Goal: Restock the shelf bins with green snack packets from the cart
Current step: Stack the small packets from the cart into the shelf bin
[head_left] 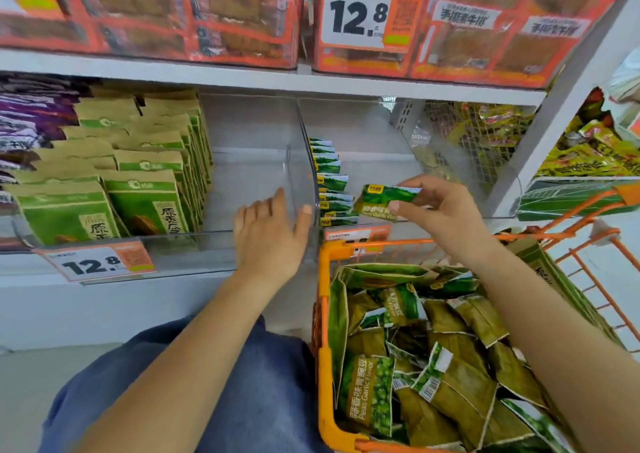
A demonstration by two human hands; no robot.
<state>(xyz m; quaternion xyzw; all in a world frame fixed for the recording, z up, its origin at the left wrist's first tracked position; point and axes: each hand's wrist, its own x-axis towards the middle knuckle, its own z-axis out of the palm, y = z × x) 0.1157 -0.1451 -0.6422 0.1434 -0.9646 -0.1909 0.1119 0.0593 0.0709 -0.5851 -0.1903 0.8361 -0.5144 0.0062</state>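
Observation:
My right hand (440,207) pinches a small green snack packet (384,198) and holds it over the front of a clear shelf bin (381,162). A row of the same green packets (330,182) stands upright along that bin's left wall. My left hand (270,231) rests with straight fingers on the front wall of the neighbouring clear bin (249,175), thumb near the divider. Below at the right, the orange cart basket (323,314) holds several loose green pea packets (415,348).
Larger green and brown bags (138,182) fill the left part of the left bin. Price tags (100,262) hang on the shelf front. Orange boxed goods (242,16) sit on the shelf above. Yellow packets (478,130) lie behind a wire mesh at the right.

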